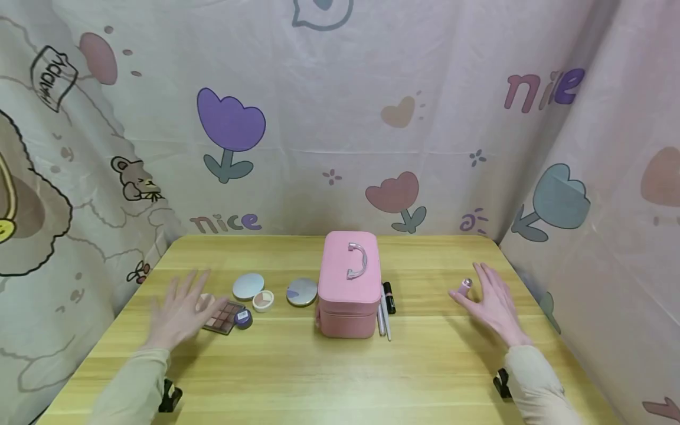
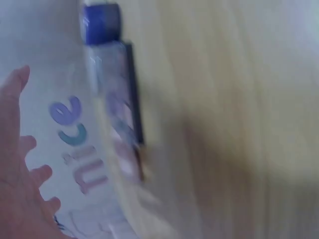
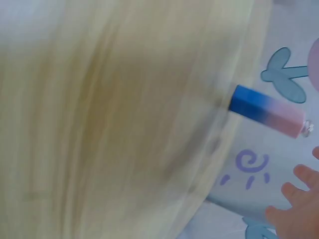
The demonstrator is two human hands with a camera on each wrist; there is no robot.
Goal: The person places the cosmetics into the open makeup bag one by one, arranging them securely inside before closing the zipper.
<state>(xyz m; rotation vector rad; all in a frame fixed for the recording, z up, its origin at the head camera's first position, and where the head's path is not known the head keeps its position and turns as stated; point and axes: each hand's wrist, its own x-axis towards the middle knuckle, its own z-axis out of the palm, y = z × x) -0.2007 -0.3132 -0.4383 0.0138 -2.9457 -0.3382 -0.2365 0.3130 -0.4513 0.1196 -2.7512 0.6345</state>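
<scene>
My left hand (image 1: 180, 313) is spread over the left side of the table, its fingers overlapping an eyeshadow palette (image 1: 227, 319) and a pale round item (image 1: 205, 301) partly hidden beneath. Beside the palette sits a small jar with a dark blue lid (image 1: 243, 319). On the right, my right hand (image 1: 494, 304) has thumb and fingers spread around a small pink-and-blue bottle (image 3: 266, 110) with a shiny tip. The bottle stands upright on the table, and the fingers (image 3: 299, 194) are apart from it in the right wrist view. Neither hand holds anything.
A pink vanity case (image 1: 349, 268) with a silver handle stands mid-table. Right of it lie a black tube (image 1: 389, 298) and slim pencils (image 1: 385, 319). Left of it are two round compacts, one silver (image 1: 301, 292) and one pale (image 1: 248, 286), plus a small round two-tone pan (image 1: 262, 301).
</scene>
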